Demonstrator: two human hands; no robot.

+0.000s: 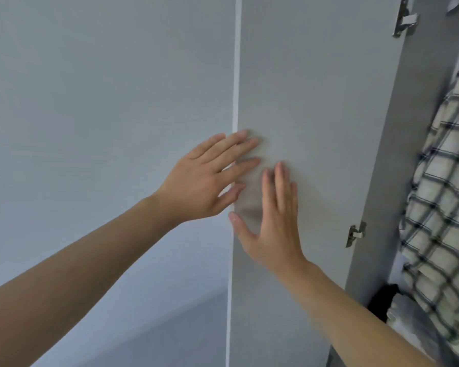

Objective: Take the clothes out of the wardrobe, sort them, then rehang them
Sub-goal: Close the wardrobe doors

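Note:
A grey wardrobe door (316,88) stands swung open, its inner face toward me with two metal hinges on its right edge. My left hand (207,178) lies flat with straight fingers across the door's left edge. My right hand (270,221) presses flat on the door's inner face just below it, thumb at the edge. At the far right a cream and dark blue checked garment (445,197) hangs inside the wardrobe. Below it sit a dark item (382,300) and pale folded fabric (400,311).
A plain pale wall or panel (104,102) fills the left half of the view, behind the door. The upper hinge (404,18) and lower hinge (355,234) jut from the door. The wardrobe opening is narrow at the far right.

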